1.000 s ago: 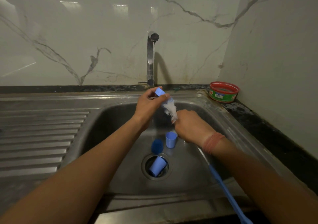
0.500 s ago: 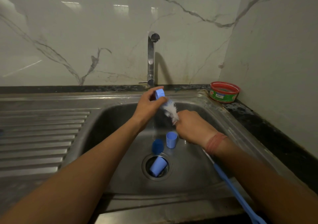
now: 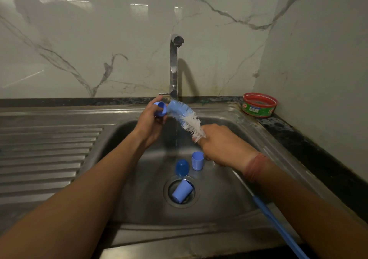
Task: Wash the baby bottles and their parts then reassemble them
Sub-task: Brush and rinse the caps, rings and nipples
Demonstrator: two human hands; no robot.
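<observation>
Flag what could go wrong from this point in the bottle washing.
The light blue cup lying tilted in the drain opening could block drainage while the tap runs. The small blue part in the left hand could slip as the brush in the right hand scrubs it.

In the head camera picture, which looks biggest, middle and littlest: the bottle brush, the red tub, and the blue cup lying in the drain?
1. Bottle brush, longest by far.
2. Red tub.
3. Blue cup in the drain, though it sits nearer the camera.

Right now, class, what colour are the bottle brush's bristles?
Blue-and-white bristles, clearest in the head view.
</observation>
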